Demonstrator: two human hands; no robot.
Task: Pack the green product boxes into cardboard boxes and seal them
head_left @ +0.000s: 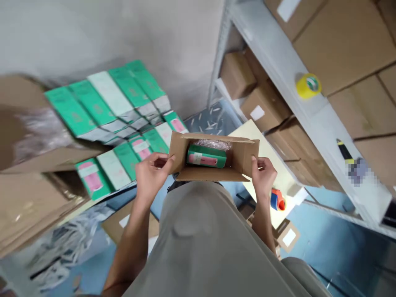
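Observation:
An open cardboard box is held in front of my body, its flaps standing out at the sides. Inside lie a green box with a pink picture and some clear bubble wrap. My left hand pinches the left end flap between thumb and fingers. On the opposite side, my right hand grips the right end flap the same way. Part of the inside floor of the cardboard box is hidden by what lies in it.
Stacked green and white boxes stand to the left, beside a large carton with bubble wrap. A pale table bears an orange and blue tape dispenser. The right shelf holds yellow tape, a cutter and cartons.

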